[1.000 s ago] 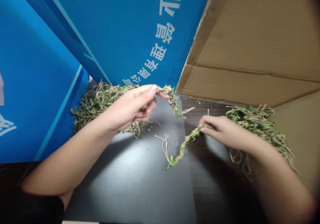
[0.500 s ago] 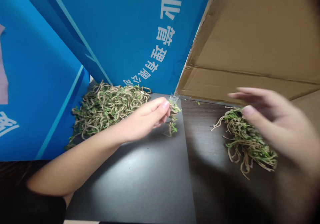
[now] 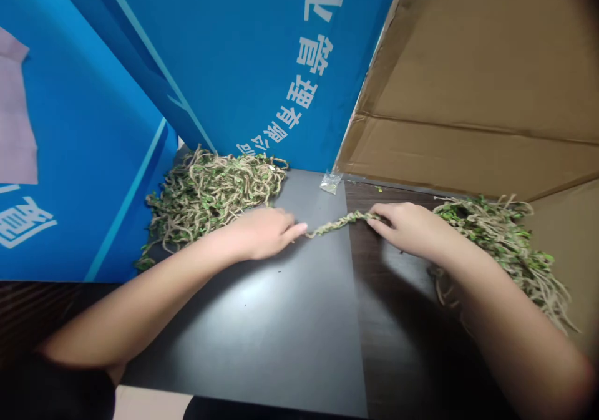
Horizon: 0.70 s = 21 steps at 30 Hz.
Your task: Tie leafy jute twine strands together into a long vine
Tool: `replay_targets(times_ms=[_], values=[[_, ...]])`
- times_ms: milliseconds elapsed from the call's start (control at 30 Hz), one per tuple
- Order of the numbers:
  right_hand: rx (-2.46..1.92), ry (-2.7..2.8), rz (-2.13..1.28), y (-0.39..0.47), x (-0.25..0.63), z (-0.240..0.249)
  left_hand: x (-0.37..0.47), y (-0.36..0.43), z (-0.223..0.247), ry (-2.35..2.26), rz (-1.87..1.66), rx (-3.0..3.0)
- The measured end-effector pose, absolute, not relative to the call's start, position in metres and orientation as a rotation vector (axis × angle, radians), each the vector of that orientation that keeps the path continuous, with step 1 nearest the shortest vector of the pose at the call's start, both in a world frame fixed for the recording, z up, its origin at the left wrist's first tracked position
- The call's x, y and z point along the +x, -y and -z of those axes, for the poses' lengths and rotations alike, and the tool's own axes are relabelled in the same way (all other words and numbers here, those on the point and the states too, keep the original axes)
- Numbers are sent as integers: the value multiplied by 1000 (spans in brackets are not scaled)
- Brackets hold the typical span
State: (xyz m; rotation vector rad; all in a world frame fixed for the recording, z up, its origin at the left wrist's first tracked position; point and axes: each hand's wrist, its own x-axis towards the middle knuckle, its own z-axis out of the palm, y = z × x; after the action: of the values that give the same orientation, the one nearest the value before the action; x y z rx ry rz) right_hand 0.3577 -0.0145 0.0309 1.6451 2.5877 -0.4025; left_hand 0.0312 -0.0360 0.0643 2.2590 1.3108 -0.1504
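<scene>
A short length of leafy twine (image 3: pixel 340 222), tan cord with small green leaves along it, stretches between my two hands above the grey board. My left hand (image 3: pixel 269 233) pinches one end of it. The other end is between the fingertips of my right hand (image 3: pixel 397 223), over the dark tabletop. Just behind my left hand lies a big tangled heap of leafy twine (image 3: pixel 210 189). To the right, partly hidden by my right forearm, a second pile of leafy twine pieces (image 3: pixel 510 239) lies with its cord ends pointing outward.
A grey board (image 3: pixel 262 339) covers part of the dark wooden tabletop (image 3: pixel 379 283). Blue panels with white characters (image 3: pixel 243 52) stand at the back and left. A brown cardboard wall (image 3: pixel 491 77) rises at the right. A small clear plastic packet (image 3: pixel 330 183) lies at the back.
My right hand has moved left from over the right pile and taken one end of the twine. The twine, earlier dangling from my left hand, is now drawn out lengthwise between both hands.
</scene>
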Motion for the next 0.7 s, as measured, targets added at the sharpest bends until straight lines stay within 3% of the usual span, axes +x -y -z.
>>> replay_targets(times_ms=[133, 300, 533, 700], values=[[1548, -2724, -35, 19, 358, -18, 15, 56, -71, -1426, 361, 2218], [1106, -3078, 282, 37, 310, -14, -6, 80, -73, -1516, 405, 2208], [1196, -3240, 482, 43, 289, 13, -51, 93, -71, -1986, 830, 2167], [1277, -3370, 664, 42, 287, 26, -42, 120, -80, -1977, 522, 2446]])
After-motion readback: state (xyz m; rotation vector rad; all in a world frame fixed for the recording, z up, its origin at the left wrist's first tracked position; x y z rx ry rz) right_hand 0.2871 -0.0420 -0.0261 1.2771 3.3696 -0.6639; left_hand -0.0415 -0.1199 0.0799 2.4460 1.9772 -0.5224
